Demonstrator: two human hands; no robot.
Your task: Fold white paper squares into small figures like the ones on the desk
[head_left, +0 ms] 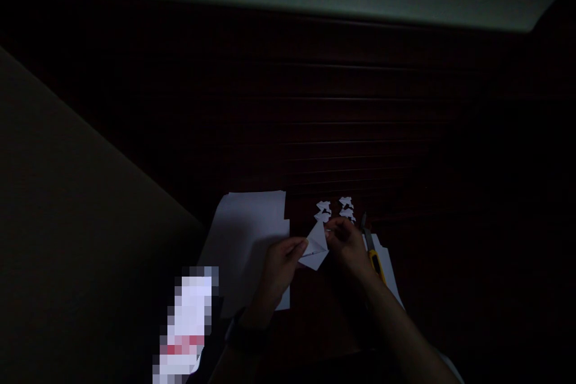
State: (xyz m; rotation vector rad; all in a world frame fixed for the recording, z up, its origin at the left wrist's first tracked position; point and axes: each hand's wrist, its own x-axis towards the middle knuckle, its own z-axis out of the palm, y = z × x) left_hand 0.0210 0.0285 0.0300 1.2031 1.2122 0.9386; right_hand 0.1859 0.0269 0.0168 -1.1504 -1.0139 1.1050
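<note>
A partly folded piece of white paper [316, 246] is held up between my two hands, its creases showing and one corner pointing away from me. On its left side, my left hand [282, 261] pinches it between thumb and fingers. My right hand [347, 245] is closed at the paper's right edge, with its fingertips at the fold; the dim light hides part of that grip. Just beyond the held paper lie several small folded paper figures [323, 206] in two short columns.
To the left lies a stack of white sheets [243, 234]. A yellow-handled utility knife [375, 261] rests over more white paper [390, 273] at the right. A bright pixelated object [189, 312] is at the lower left. Dark slatted wood [333, 99] stands behind.
</note>
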